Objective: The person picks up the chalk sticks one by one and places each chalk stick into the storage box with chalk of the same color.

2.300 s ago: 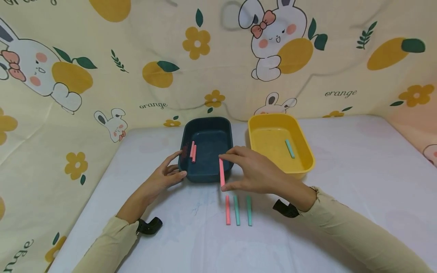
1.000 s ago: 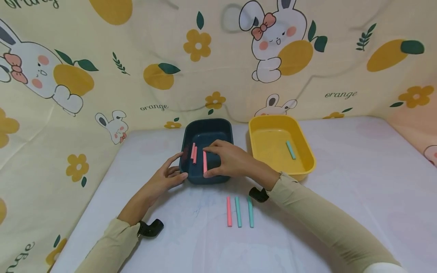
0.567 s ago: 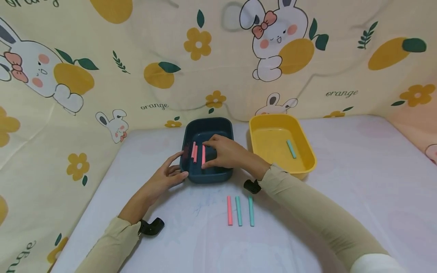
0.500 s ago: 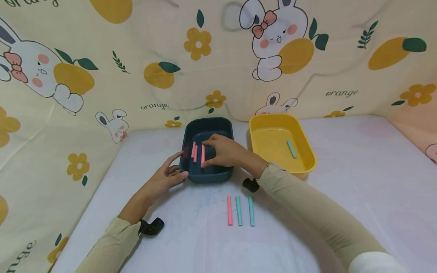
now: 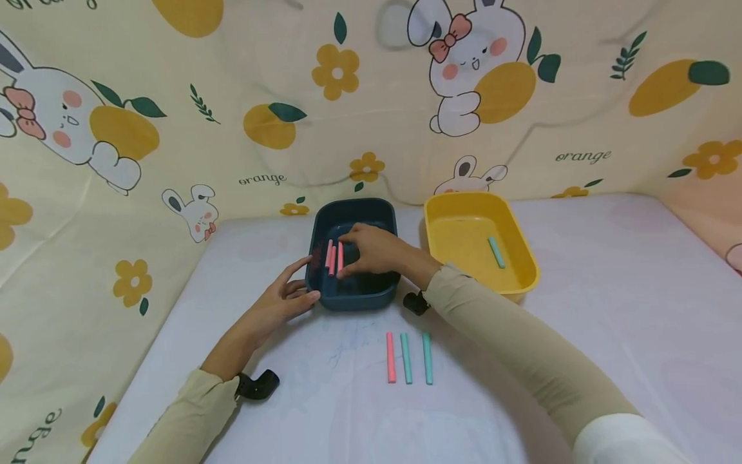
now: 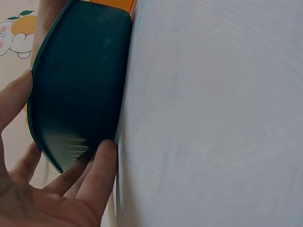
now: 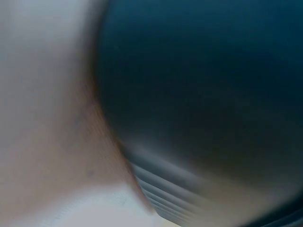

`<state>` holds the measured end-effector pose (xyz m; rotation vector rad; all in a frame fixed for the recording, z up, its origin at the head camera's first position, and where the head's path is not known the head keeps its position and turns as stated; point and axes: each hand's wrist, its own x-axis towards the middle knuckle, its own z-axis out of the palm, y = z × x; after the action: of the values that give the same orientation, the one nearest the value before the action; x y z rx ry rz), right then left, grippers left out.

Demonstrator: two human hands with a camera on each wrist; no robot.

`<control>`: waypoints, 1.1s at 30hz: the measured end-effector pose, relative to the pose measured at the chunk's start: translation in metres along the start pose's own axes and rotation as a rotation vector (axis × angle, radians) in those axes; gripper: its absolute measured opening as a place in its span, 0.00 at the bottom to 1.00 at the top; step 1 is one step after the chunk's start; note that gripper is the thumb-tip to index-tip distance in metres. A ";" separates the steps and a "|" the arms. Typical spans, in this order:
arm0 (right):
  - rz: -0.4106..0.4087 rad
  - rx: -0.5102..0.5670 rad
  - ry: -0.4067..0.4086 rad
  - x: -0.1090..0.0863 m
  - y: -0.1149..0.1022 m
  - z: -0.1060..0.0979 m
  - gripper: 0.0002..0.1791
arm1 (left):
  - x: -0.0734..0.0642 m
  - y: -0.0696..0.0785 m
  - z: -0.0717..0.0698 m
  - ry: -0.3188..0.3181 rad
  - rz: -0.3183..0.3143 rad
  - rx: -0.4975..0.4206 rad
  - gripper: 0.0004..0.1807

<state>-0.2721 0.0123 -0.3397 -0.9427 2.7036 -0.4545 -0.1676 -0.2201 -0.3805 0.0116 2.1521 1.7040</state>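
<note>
My right hand (image 5: 379, 251) reaches into the dark blue box (image 5: 359, 303), pinching a pink chalk stick (image 5: 340, 258) by its two ends between thumb and finger. Close to its left, two more pink chalk sticks (image 5: 332, 261) lie side by side in the box. At the box's near left corner my left hand (image 5: 282, 303) holds the wall, index finger at the rim and thumb low on the front side. The left wrist view shows these fingers spread around the box wall (image 6: 85, 66). In the right wrist view the dark wall fills most of the picture; the chalk is hidden there.
To the right stands a yellow box (image 5: 455, 238) with one green chalk stick (image 5: 496, 252) inside. On the white cloth in front lie a pink chalk stick (image 5: 391, 357) and two green chalk sticks (image 5: 406, 357). A patterned curtain (image 5: 394, 96) rises behind the boxes.
My right hand has carried the pink chalk stick from over the box's near right side leftward and down, beside the two pink sticks. The left hand has stayed at the corner.
</note>
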 end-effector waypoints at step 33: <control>0.110 -0.088 -0.063 0.031 0.000 0.015 0.47 | 0.001 0.000 -0.001 0.014 -0.023 -0.004 0.41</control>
<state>-0.2914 -0.0107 -0.3576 -0.8103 2.7206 -0.2810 -0.1685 -0.2207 -0.3804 -0.0261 2.1500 1.7007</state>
